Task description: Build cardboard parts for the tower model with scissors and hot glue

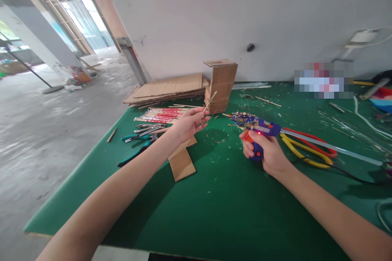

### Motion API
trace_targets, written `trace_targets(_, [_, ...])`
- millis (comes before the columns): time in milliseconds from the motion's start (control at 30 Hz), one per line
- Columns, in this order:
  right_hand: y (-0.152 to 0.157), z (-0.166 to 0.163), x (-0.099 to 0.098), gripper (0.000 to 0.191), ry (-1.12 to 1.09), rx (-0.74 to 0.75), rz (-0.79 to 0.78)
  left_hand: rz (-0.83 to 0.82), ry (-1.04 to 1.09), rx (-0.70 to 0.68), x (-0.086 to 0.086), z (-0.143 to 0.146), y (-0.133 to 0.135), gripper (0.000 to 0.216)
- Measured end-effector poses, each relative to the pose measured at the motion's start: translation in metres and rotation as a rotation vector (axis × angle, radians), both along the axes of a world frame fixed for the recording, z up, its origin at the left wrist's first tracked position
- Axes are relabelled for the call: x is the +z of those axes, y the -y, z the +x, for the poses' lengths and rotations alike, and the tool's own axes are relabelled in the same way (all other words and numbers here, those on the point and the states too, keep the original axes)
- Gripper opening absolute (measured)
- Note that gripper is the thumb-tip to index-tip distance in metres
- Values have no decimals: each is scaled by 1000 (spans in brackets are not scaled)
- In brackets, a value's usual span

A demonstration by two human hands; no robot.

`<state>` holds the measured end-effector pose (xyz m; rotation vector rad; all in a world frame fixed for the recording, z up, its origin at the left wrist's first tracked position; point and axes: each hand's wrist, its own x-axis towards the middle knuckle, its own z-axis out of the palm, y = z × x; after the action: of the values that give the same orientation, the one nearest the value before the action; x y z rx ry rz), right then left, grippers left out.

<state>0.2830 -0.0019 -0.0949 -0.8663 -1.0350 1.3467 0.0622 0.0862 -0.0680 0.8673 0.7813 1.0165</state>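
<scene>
My left hand [191, 124] pinches a small piece made of thin wooden sticks [210, 102], raised in front of an upright cardboard structure [225, 85]. A blue glue gun [266, 127] with an orange trigger is gripped in my right hand [266, 151]. Its red light is lit, and a long clear glue stick [330, 147] runs out of its back. Wood shavings and scraps cling to the gun's front, whose nozzle points left toward my left hand, with a gap between them. Beneath my left wrist lies a flat cardboard piece [183, 164].
Left of my arm are pliers [134, 159] with teal handles and wrapped chopsticks [159, 115]. Stacked cardboard sheets [171, 89] lie behind. Red and yellow handles [306, 153] and a black cable sit right of the gun. The green table [232, 212] meets a white panel [196, 32] at the back.
</scene>
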Motion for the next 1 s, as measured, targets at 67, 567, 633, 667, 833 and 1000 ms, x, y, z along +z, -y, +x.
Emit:
trace_targets(67, [0,0,0,22,3,-3,2,1,41,61,0,1,0,11])
trace_targets(567, [0,-1,-2,23,3,-10,-10,103,71,129,2,10,3,15])
trace_targets(633, [0,-2,-1,23,4,-16,-14,202,1,158,1,6,1,11])
trace_targets(667, [0,-2,0,23,7,-22,-16,248,-55,181,0,4,0,8])
trace_targets(833, [-1,-3,2,25,25,-47,-23,457,-419,257,-5,-1,-7,15])
trace_targets(1000, [-3,-2,1,25,43,-95,-39,586,-611,187,-12,-2,-12,12])
